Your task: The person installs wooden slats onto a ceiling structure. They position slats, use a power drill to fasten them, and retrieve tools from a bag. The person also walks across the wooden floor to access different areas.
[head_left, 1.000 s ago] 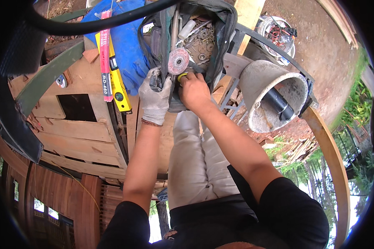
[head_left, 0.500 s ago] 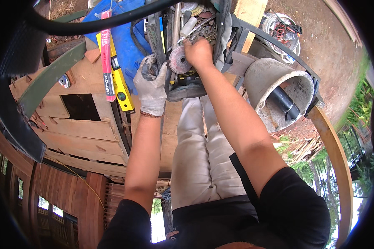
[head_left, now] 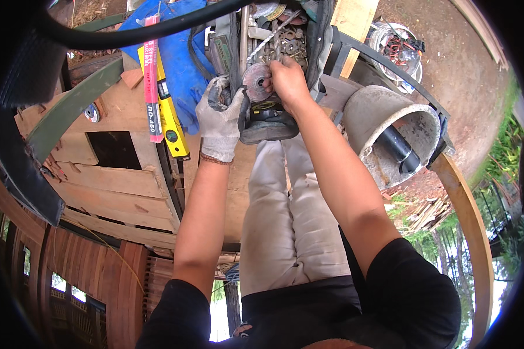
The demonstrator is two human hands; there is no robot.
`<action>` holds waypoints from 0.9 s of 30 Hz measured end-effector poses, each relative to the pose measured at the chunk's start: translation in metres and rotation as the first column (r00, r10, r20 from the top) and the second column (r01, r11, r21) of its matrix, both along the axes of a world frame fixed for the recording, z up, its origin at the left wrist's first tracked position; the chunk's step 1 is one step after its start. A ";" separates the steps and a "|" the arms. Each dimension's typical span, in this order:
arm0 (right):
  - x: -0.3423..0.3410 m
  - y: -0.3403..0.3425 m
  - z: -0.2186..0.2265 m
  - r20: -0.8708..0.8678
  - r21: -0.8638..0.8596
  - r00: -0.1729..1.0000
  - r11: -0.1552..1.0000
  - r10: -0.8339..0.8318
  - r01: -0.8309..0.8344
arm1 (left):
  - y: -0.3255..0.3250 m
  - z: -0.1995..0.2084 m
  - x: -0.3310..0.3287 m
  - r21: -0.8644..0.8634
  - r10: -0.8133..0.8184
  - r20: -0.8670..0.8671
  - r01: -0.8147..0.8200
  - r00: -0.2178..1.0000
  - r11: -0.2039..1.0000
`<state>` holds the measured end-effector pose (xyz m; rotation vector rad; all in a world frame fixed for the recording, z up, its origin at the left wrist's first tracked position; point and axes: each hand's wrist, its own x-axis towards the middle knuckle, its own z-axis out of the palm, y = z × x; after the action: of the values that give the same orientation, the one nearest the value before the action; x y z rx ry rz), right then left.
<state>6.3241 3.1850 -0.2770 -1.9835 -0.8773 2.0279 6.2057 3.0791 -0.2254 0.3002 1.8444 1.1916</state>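
A dark fabric tool bag [head_left: 268, 132] lies open before me, full of loose metal parts. My left hand [head_left: 220, 113], in a grey-white work glove, is closed on its left rim, with the thumb beside a round grinding disc [head_left: 255, 78]. My bare right hand [head_left: 290, 88] is inside the bag, its curled fingers at the disc's right edge; part of the grip is hidden. Above the fingers lie a long drill bit [head_left: 268, 42] and several nuts and washers [head_left: 291, 45]. A metal tube [head_left: 244, 35] runs along the bag's left side.
Left of the bag are a yellow spirit level [head_left: 172, 125], a pink electrode packet [head_left: 151, 75] and blue cloth [head_left: 183, 72]. To the right stand a grey bucket [head_left: 361, 119] with a black cylinder [head_left: 397, 145] inside and a white bucket [head_left: 416, 67] of tangled items. A black cable [head_left: 140, 35] crosses overhead.
My right hand has drawn back a little toward me and right, its fingers now at the disc's edge. The drill bit and nuts show more. The bag and left hand shifted slightly right.
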 end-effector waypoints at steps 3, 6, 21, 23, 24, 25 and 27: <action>-0.009 0.022 -0.003 -0.110 -0.207 0.943 0.935 -0.314 0.287 | 0.003 -0.001 -0.003 -0.001 -0.015 -0.035 0.015 0.999 1.000; -0.018 0.020 -0.012 -0.086 0.102 0.971 0.968 -0.223 0.231 | 0.003 -0.004 -0.005 0.015 0.000 -0.026 0.000 1.000 1.000; -0.009 -0.057 0.038 0.377 0.274 0.904 0.909 0.200 -0.315 | 0.001 0.003 -0.014 0.019 0.043 -0.135 -0.041 0.990 0.999; -0.007 -0.061 0.041 0.438 0.229 0.883 0.929 0.170 -0.292 | 0.001 0.005 -0.011 0.023 0.039 -0.109 -0.037 0.993 0.999; -0.006 -0.058 0.044 0.460 0.210 0.872 0.933 0.168 -0.291 | 0.004 0.007 -0.007 0.028 0.047 -0.089 -0.045 0.995 0.999; -0.005 -0.055 0.046 0.481 0.192 0.860 0.938 0.167 -0.289 | 0.005 0.008 -0.004 0.032 0.054 -0.070 -0.052 0.996 0.998; -0.005 -0.047 0.049 0.566 0.388 0.804 0.803 0.180 -0.453 | 0.003 -0.003 -0.004 -0.009 0.065 -0.095 -0.067 0.993 0.998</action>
<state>6.3192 3.1376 -0.2280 -2.1554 -1.7713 1.1687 6.2019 3.0825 -0.2289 0.2952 1.9560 1.2293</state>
